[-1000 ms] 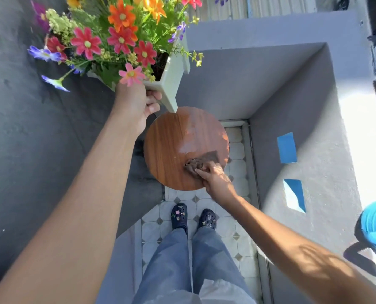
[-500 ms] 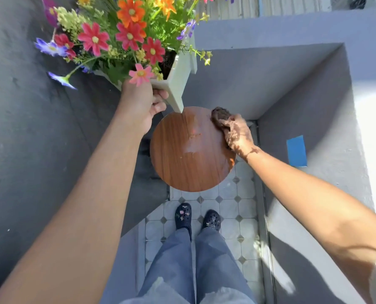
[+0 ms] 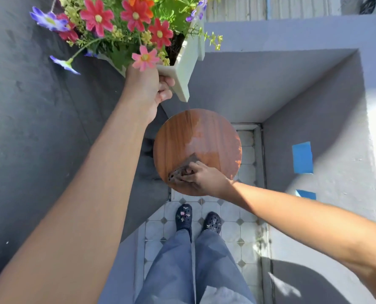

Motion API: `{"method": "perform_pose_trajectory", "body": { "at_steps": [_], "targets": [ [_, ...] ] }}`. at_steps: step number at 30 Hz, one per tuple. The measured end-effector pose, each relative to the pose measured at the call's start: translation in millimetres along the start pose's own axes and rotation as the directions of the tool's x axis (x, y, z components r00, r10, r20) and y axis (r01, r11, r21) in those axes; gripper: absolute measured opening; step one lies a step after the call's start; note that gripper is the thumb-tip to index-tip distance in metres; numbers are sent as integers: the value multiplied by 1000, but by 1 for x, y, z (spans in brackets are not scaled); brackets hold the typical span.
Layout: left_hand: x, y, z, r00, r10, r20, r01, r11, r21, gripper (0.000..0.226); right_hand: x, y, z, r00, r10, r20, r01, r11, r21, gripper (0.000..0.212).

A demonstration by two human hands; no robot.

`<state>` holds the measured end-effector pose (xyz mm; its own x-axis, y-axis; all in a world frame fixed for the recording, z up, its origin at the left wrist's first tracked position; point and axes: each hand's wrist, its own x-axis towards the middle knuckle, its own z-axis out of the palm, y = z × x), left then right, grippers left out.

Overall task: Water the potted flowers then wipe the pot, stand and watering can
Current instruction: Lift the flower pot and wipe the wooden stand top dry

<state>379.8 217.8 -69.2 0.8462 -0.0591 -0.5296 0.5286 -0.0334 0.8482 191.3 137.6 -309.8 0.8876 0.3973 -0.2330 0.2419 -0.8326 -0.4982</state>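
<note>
My left hand (image 3: 148, 88) grips the white flower pot (image 3: 186, 69) by its base, lifted above the stand (image 3: 204, 137). My right hand (image 3: 201, 177) presses a limp brown cloth (image 3: 183, 168) beneath its fingers (top-heavy pot, likely; hold low).

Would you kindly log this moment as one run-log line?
left hand: holds flower pot lifted off stand | right hand: presses brown cloth on round wooden stand top | step: wiping stand
</note>
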Motion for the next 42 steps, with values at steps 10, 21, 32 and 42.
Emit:
{"method": "perform_pose_trajectory", "body": {
  "at_steps": [10, 21, 32, 42],
  "targets": [
    [0, -5, -1, 1000, 0, 12, 0, 1000, 14, 32, 69, 67, -62, 819, 487, -304, -483, 871, 93, 42],
    [0, 0, -1, 1000, 6, 17, -7, 1000, 29, 34, 60, -19, -12, 997, -35, -71, 31, 998, -52, 48],
    [-6, -20, 1, 1000, -20, 0, 20, 999, 48, 37, 94, -4, -37, 904, 363, -227, -342, 931, 126, 45],
    [-37, -77, -6, 998, -57, 37, 52, 993, 102, 32, -24, -13, 30, 996, 34, -88, -39, 998, -57, 50]
  ]
}}
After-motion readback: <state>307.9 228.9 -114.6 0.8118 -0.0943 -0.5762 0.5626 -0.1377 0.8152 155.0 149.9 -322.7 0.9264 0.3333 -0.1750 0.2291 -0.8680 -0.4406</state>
